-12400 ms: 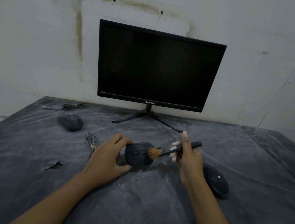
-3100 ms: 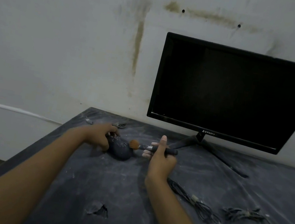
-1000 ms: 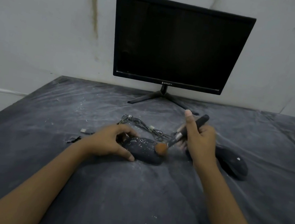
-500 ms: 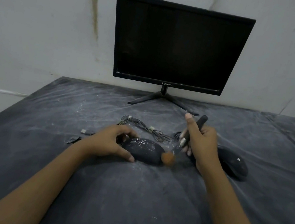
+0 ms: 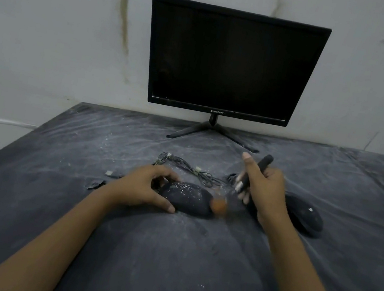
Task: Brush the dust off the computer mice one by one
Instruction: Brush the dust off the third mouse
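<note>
The person is partway through brushing the speckled mouse (image 5: 187,196) on the counter (image 5: 165,268): the left hand (image 5: 143,185) has its grip clamped round the mouse's left end, and the right hand (image 5: 264,193) has its grip wrapped round the brush (image 5: 263,162) handle. I judge the next move calls for light sweeps over the white specks. The bristles (image 5: 218,205) blur at the mouse's right end, so contact is unclear, and the right hand hides part of a second mouse (image 5: 306,215).

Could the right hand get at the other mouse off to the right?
Probably yes: that mouse lies just beside the right hand with nothing between, though the hand is busy holding the brush.
</note>
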